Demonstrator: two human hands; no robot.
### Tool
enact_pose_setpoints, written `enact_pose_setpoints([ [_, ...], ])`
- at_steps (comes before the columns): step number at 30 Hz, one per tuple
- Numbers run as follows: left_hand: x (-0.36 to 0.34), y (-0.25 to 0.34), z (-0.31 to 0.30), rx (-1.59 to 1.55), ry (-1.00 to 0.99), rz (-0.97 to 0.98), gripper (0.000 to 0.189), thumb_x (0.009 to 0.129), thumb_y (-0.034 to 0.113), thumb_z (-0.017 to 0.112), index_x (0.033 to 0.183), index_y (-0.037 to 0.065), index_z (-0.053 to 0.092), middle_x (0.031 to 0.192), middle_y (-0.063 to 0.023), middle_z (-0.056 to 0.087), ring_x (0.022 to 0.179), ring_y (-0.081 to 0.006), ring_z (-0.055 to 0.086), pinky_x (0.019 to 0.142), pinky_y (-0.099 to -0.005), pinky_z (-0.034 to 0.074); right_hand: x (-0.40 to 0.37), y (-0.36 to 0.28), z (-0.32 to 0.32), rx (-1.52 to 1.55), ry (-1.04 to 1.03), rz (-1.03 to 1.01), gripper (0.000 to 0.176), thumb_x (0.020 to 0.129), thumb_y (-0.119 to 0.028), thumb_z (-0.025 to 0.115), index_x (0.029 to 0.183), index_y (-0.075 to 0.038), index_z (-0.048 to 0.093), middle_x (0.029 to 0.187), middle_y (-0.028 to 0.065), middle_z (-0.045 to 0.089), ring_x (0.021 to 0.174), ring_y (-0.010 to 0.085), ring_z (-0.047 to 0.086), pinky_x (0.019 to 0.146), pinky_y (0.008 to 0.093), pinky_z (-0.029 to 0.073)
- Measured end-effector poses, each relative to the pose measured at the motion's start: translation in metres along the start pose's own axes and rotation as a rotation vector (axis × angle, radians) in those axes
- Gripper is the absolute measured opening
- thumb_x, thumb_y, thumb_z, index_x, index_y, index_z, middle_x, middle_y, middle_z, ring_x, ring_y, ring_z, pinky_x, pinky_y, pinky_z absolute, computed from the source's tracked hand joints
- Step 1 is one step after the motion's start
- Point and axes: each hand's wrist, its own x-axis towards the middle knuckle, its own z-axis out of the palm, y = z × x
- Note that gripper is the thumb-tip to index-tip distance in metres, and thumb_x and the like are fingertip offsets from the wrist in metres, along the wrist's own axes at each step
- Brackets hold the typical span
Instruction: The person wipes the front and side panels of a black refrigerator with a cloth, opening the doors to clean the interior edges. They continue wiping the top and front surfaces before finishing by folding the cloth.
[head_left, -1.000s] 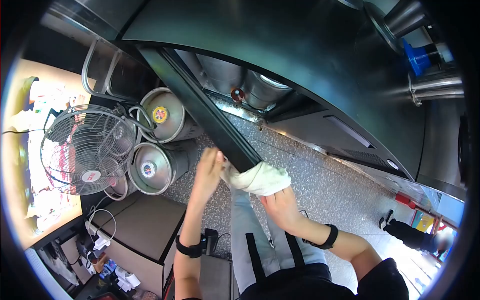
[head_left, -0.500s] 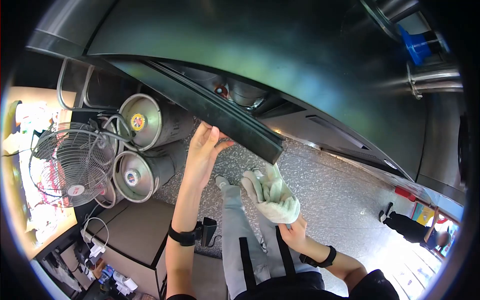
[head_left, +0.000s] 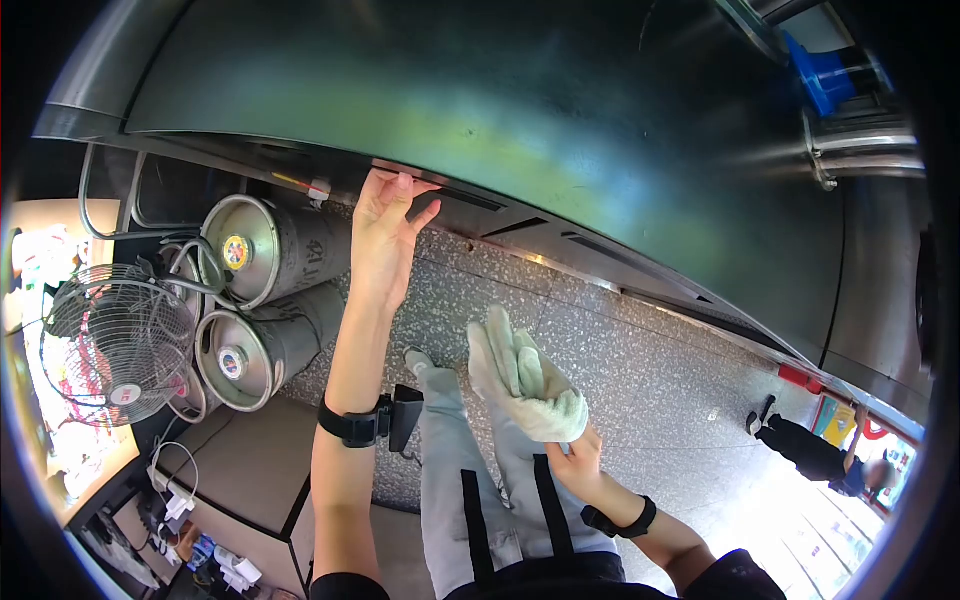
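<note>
Up at the lower edge of the dark steel counter (head_left: pixel 480 110), my left hand (head_left: pixel 385 225) touches the closed front with bent, spread fingers and grips nothing. My right hand (head_left: pixel 577 465) is lower, over the floor beside my legs, its fingers closed on the cuff end of white cloth gloves (head_left: pixel 525 380). The gloves' limp fingers point up toward the counter and touch nothing else. Part of my right hand is hidden behind the bunched cloth.
Metal kegs (head_left: pixel 240 255) and a wire fan (head_left: pixel 120 345) are at the left. Below them is a brown box-like unit (head_left: pixel 240 460) with cables. At the far right a person (head_left: pixel 805 448) stands near a bright opening. Speckled floor (head_left: pixel 660 400) lies beneath.
The long dark drawer or panel that stuck out from the counter is now pushed in. My left hand has moved up to the counter edge. The gloves remain in my right hand.
</note>
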Motion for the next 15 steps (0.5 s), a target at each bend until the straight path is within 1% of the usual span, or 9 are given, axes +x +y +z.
enact_pose_setpoints([
  [4,-0.001,-0.001,0.002,0.031,0.020,0.021,0.021,0.091,0.027,0.053,0.095,0.007,0.049,0.094,-0.0046,0.057,0.092,-0.0146,0.055,0.081,-0.0334,0.043,0.004,0.003,0.005,0.000,0.012,-0.061,0.025,0.070,0.005,0.063,0.094,0.001,0.063,0.094,0.0166,0.063,0.087,0.0329,0.062,0.076,0.0353,0.047],
  [7,-0.012,-0.018,-0.004,0.151,-0.017,-0.008,0.026,0.093,0.032,0.046,0.093,0.006,0.050,0.093,-0.0066,0.057,0.089,-0.0171,0.057,0.079,-0.0353,0.045,0.010,0.003,0.011,0.029,0.010,-0.109,0.024,0.070,0.005,0.064,0.094,0.002,0.063,0.094,0.0168,0.063,0.086,0.0326,0.062,0.076,0.0357,0.047],
  [8,-0.023,-0.032,-0.006,0.218,-0.097,-0.030,0.037,0.095,0.038,0.038,0.094,0.003,0.051,0.093,-0.0095,0.058,0.088,-0.0183,0.058,0.077,-0.0339,0.047,0.012,0.002,0.012,0.040,0.006,-0.123,0.024,0.070,0.004,0.064,0.094,0.002,0.063,0.094,0.0168,0.063,0.085,0.0323,0.062,0.076,0.0358,0.047],
  [10,-0.052,-0.075,-0.020,0.597,-0.378,0.039,0.059,0.096,0.047,0.021,0.107,0.002,0.057,0.109,-0.0115,0.059,0.107,-0.0239,0.053,0.093,-0.0377,0.039,0.018,-0.001,0.017,0.039,0.030,-0.157,0.025,0.071,0.003,0.064,0.096,0.002,0.062,0.095,0.0165,0.063,0.086,0.0310,0.062,0.077,0.0355,0.048],
  [11,-0.067,-0.105,-0.036,0.647,-0.493,-0.112,0.065,0.095,0.050,0.013,0.112,0.006,0.058,0.118,-0.0104,0.056,0.118,-0.0271,0.045,0.102,-0.0410,0.029,0.020,-0.002,0.020,0.038,0.044,-0.172,0.026,0.071,0.002,0.064,0.097,0.002,0.062,0.095,0.0164,0.064,0.087,0.0303,0.062,0.078,0.0354,0.048],
  [12,-0.082,-0.149,-0.066,0.842,-0.559,-0.162,0.068,0.094,0.052,0.009,0.115,0.009,0.057,0.125,-0.0112,0.051,0.123,-0.0292,0.040,0.106,-0.0410,0.023,0.025,-0.003,0.021,0.013,0.066,-0.165,0.027,0.071,0.001,0.064,0.099,0.002,0.061,0.096,0.0161,0.064,0.087,0.0298,0.062,0.079,0.0351,0.047],
  [13,-0.104,-0.162,-0.077,0.999,-0.475,-0.349,0.071,0.092,0.056,0.007,0.122,0.011,0.053,0.129,-0.0115,0.048,0.126,-0.0309,0.037,0.106,-0.0398,0.022,0.035,-0.002,0.021,-0.013,0.090,-0.158,0.029,0.072,0.000,0.064,0.100,0.003,0.061,0.096,0.0159,0.064,0.088,0.0293,0.062,0.080,0.0348,0.047],
  [14,-0.120,-0.165,-0.086,1.008,-0.422,-0.435,0.072,0.091,0.059,0.010,0.130,0.008,0.044,0.131,-0.0133,0.046,0.124,-0.0285,0.038,0.106,-0.0354,0.024,0.045,0.002,0.024,-0.039,0.116,-0.149,0.030,0.072,0.000,0.064,0.102,0.003,0.060,0.097,0.0156,0.064,0.089,0.0288,0.062,0.082,0.0346,0.046],
  [15,-0.126,-0.172,-0.099,0.877,-0.393,-0.559,0.075,0.090,0.061,0.011,0.128,0.005,0.046,0.128,-0.0158,0.047,0.123,-0.0282,0.040,0.105,-0.0355,0.024,0.059,0.008,0.029,-0.063,0.198,-0.120,0.033,0.074,0.000,0.063,0.107,0.003,0.057,0.102,0.0144,0.062,0.095,0.0257,0.060,0.086,0.0342,0.044],
])
